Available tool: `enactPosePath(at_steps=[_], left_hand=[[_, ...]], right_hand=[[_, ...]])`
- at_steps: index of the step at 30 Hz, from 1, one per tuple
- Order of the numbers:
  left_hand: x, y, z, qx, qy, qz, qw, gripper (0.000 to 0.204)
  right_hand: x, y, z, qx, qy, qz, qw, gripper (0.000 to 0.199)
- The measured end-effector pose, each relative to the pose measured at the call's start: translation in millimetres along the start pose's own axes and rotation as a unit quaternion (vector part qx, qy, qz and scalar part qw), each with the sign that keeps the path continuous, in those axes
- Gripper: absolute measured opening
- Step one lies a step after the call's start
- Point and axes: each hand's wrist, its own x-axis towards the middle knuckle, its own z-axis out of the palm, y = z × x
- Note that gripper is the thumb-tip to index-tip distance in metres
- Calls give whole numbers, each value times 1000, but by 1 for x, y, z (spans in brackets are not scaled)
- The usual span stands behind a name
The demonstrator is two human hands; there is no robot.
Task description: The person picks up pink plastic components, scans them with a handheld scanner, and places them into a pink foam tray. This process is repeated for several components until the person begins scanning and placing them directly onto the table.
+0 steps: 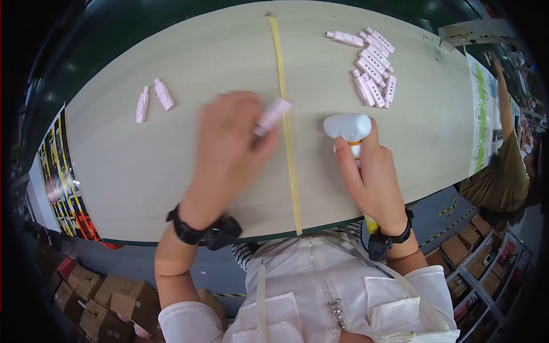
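Note:
My left hand, smeared by motion, is over the middle of the table with its fingers closed on a small pink plastic casing that has a narrow end. In my right hand is a mallet, its head covered in white. My thumb lies along its neck and the yellow handle end shows by my wrist. Two more pink casings rest apart at the left. A cluster of similar pink casings, many with rows of dark holes facing up, lies at the far right.
Yellow tape runs across the pale tabletop between my hands. Striped black, yellow and red material borders the left end. Another person's arm is beyond the right end. Cardboard boxes stand on the floor below.

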Motion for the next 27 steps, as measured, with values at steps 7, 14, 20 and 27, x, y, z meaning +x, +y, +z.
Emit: enactPosePath(at_steps=[7,14,20,27], left_hand=[[23,-27,-60,264,47,-48,962,24],[133,12,-70,173,-49,27,983,32],[338,3,59,31,-143,88,985,38],[458,-16,186,143,-94,78,982,48]], right_hand=[[-8,18,-16,47,32,-2,998,30],[-13,42,-35,124,-15,-34,992,33],[-11,54,-42,182,-50,-58,980,34],[-5,62,-40,212,-85,-60,972,36]])
